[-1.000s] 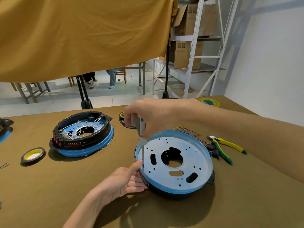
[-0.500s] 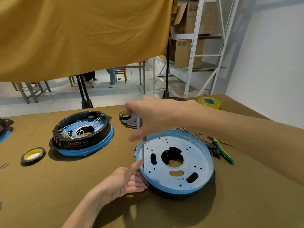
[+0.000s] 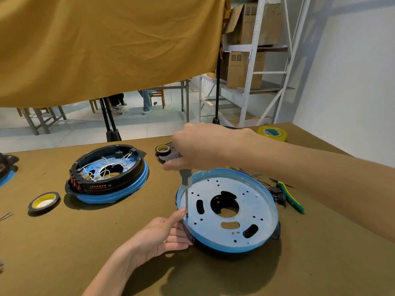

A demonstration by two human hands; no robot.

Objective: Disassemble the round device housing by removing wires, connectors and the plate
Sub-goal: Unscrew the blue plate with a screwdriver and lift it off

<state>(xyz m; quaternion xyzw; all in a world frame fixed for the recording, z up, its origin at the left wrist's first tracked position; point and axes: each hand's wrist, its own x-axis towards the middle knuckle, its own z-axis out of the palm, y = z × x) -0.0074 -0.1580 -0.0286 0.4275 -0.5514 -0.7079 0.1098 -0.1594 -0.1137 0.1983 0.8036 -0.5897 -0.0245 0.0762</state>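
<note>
Two round housings are seen whole on the olive surface (image 3: 213, 278): the worked round housing (image 3: 230, 248) at centre right, its perforated plate (image 3: 252, 201) facing up, and a second housing (image 3: 106, 174) to the left, filled with white wires. A screwdriver (image 3: 185, 184) is gripped upright by the right hand (image 3: 198, 146), its tip on the plate's left edge. The housing's rim is steadied by the left hand (image 3: 162, 233), fingers bent against it. Three tape rolls are counted: one black-edged roll (image 3: 43, 201), one small roll (image 3: 162, 148), one yellow roll (image 3: 271, 133). Green pliers (image 3: 290, 197) and loose wires (image 3: 254, 175) lie behind the right forearm.
</note>
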